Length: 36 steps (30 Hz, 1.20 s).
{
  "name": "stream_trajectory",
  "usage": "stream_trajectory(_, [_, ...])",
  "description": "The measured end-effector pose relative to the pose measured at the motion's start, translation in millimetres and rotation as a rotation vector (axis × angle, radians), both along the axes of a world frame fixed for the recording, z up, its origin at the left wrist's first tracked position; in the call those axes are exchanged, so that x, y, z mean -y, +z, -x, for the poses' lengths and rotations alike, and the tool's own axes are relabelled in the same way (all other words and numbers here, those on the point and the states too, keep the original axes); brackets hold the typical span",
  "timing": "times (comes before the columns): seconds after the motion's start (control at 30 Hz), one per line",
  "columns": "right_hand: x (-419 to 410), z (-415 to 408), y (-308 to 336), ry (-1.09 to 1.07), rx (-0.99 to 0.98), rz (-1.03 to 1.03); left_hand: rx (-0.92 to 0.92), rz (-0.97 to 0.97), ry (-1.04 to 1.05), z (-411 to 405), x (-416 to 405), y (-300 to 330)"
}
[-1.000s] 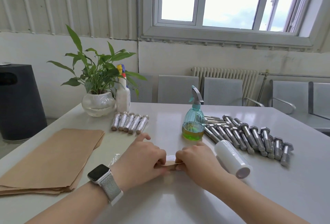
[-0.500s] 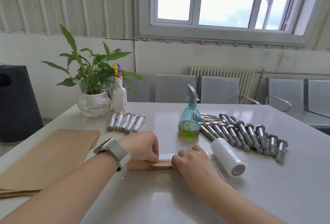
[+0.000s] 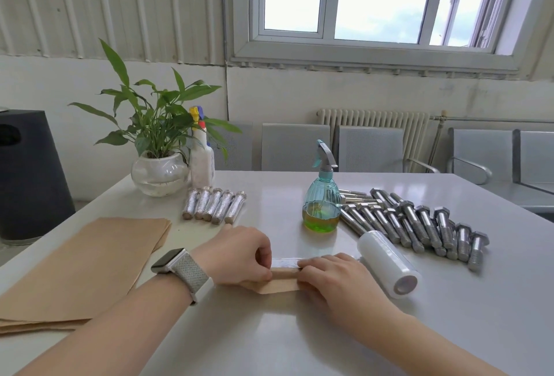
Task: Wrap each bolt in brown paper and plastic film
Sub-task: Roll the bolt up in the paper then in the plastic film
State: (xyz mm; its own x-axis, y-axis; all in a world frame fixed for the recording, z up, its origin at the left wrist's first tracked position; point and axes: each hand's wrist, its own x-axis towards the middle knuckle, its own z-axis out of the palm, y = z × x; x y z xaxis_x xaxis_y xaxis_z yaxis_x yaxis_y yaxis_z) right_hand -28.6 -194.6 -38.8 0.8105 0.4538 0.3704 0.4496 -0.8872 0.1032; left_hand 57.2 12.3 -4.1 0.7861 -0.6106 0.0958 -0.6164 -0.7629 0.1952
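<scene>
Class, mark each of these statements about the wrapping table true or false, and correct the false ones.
1. Both hands, left hand and right hand, hold the paper-wrapped bolt. True.
2. The film roll stands upright. False: it lies on its side.
3. Five wrapped bolts lie near the plant. True.
4. The brown paper stack lies by the right hand. False: it lies beside the left arm.
5. The spray bottle is empty. False: it holds some green-yellow liquid.

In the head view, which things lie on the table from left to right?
Stack of brown paper → wrapped bolts → paper-wrapped bolt held by both hands → green spray bottle → film roll → bare bolts.
</scene>
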Motion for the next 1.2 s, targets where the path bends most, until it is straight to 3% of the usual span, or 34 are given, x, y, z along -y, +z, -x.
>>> stream_trajectory(0.1, [7, -3, 5, -0.014, -0.207, -0.087, 0.029, 0.080, -0.006, 7, -3, -6])
stream_trajectory(0.27, [6, -29, 27, -0.101, -0.378, -0.204, 0.075, 0.223, -0.038, 14, -14, -19])
stream_trajectory(0.53, [-5, -62, 43, -0.114, -0.597, 0.037, 0.226, 0.225, -0.079, 14, -21, -34])
stream_trajectory(0.87, [-20, -61, 66, -0.111, -0.554, 0.157, 0.261, 0.270, -0.082, 17, -23, -34])
stream_trajectory(1.2, [-36, -54, 65, -0.105, -0.378, 0.335, 0.233, 0.267, -0.096, 16, -32, -35])
